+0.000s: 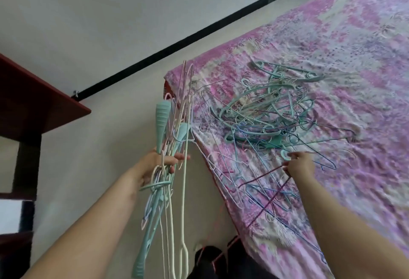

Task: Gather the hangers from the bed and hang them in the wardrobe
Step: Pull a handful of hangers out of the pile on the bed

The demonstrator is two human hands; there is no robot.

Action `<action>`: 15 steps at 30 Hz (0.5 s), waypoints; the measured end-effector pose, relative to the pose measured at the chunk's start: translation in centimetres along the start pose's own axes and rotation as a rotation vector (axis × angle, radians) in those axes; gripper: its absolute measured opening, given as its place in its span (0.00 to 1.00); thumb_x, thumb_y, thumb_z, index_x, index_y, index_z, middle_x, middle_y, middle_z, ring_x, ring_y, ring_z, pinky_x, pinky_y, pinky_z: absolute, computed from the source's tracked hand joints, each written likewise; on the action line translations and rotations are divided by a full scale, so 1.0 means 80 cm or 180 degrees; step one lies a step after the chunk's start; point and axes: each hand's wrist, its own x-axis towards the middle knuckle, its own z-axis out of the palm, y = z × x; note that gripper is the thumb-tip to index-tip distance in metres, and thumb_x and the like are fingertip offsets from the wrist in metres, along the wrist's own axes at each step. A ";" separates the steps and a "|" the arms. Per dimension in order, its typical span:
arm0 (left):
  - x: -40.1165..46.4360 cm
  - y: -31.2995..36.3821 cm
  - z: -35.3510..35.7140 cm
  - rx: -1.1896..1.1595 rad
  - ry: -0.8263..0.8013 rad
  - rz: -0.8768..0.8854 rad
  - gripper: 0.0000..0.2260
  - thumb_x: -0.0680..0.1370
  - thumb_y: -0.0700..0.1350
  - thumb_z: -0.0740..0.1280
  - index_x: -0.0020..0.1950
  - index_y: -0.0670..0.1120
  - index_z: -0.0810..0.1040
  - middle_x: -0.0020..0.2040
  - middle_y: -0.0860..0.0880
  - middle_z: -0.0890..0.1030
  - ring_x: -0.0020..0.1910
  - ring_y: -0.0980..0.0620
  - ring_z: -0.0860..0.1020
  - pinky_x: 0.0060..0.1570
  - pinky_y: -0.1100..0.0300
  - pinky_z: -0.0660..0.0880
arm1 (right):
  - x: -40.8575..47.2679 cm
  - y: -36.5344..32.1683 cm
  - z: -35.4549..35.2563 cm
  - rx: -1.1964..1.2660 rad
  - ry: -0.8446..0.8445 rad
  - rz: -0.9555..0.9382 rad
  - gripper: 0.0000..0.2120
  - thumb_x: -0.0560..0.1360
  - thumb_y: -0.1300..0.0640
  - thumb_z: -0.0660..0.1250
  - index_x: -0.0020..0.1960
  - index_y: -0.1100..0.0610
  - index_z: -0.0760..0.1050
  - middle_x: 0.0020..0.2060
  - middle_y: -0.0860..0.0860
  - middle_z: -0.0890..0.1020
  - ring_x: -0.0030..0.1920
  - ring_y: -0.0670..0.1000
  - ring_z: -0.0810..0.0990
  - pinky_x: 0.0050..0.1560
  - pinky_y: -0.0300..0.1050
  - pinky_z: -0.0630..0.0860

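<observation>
A person's left hand (155, 165) grips a bundle of hangers (168, 168) while the right hand (298, 165) pinches a maroon wire hanger (261, 176) on the bed (354, 57).

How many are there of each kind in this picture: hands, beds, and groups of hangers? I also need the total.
Hands: 2, the left hand and the right hand, which pinches a dark red hanger.
Beds: 1, the bed.
Groups of hangers: 2, the bundle gripped by the left hand and the pile on the bed; single hangers are too tangled to count.
Total: 5
</observation>
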 end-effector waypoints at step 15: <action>-0.076 -0.117 -0.081 -0.1147 0.0745 0.0115 0.25 0.66 0.33 0.65 0.61 0.47 0.69 0.51 0.37 0.83 0.27 0.54 0.77 0.27 0.62 0.74 | -0.029 0.112 0.147 -0.0265 -0.1111 0.0730 0.14 0.80 0.70 0.55 0.65 0.73 0.66 0.42 0.64 0.76 0.32 0.60 0.80 0.18 0.37 0.71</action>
